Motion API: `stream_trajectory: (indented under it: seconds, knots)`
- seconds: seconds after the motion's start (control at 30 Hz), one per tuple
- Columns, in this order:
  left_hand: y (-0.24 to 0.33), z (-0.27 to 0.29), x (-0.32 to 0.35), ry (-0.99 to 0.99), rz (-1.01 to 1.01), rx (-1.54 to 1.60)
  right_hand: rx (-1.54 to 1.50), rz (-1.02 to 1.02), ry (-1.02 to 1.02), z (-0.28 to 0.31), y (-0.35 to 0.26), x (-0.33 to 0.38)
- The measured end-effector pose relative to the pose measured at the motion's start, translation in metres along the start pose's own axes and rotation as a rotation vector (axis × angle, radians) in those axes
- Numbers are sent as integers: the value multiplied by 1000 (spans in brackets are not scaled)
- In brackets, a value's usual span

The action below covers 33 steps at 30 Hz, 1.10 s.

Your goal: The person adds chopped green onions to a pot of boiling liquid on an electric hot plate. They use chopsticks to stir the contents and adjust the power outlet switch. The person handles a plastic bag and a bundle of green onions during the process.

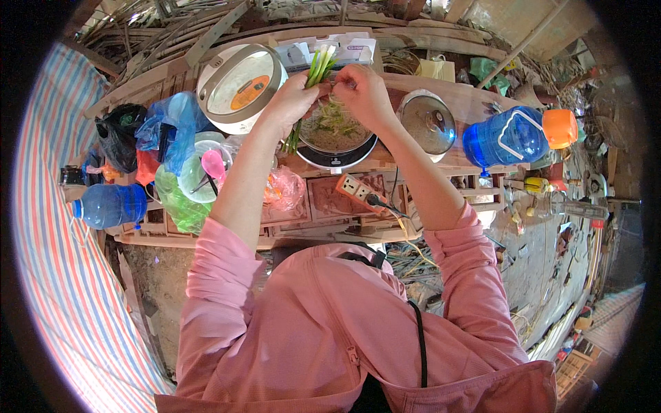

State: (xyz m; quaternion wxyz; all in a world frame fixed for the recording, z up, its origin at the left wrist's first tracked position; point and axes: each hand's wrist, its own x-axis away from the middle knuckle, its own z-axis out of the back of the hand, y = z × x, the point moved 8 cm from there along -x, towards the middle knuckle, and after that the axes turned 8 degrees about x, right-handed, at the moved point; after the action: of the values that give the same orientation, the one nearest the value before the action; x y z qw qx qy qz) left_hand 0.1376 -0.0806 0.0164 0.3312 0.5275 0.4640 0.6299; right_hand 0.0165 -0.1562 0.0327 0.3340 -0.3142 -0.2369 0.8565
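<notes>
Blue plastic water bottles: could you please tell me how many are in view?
2. A small blue bottle lies on its side at the left edge of the bench; a large blue jug with a handle sits at the right. Clutter may hide others.

Rice cooker (237, 86) left, lid (428, 122) right.

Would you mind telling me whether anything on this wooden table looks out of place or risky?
Yes: an orange power strip lies loose at the table edge, just in front of the cooker base under the pan, and its cord trails off toward the floor.
</notes>
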Motion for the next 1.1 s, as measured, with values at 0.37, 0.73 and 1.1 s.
stream_trajectory:
  seconds: [0.37, 0.73, 1.1]
  knots:
    - [-4, 4, -9, -80, 13, 20, 108, 247, 50, 18, -25, 8]
    - [-7, 5, -7, -42, 47, 102, 258, 201, -98, 6, -27, 8]
    - [-8, 2, -10, -113, -2, 26, 181, 105, -118, 4, -20, 2]
